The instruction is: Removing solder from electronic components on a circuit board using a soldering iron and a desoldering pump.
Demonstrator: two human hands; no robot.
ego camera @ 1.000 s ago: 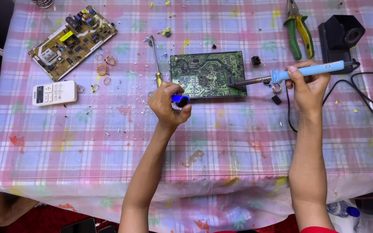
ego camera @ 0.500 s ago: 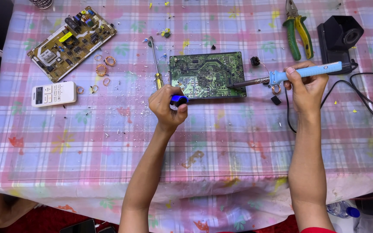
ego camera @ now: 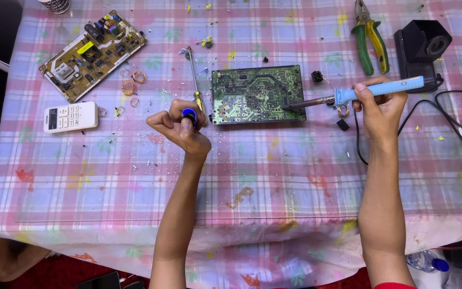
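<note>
Beside the green board (ego camera: 256,94), left fingers (ego camera: 176,115) hide a blue object (ego camera: 189,113); right fingers (ego camera: 367,96) grasp the soldering iron (ego camera: 356,93).

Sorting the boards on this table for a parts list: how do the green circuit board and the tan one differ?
The green circuit board lies solder side up, flat and nearly square to the table edge; the tan circuit board lies component side up and angled. The soldering iron in the right hand has its tip at the green board's right edge; nothing touches the tan board. Both are rectangular and rest on the plaid tablecloth.
</note>
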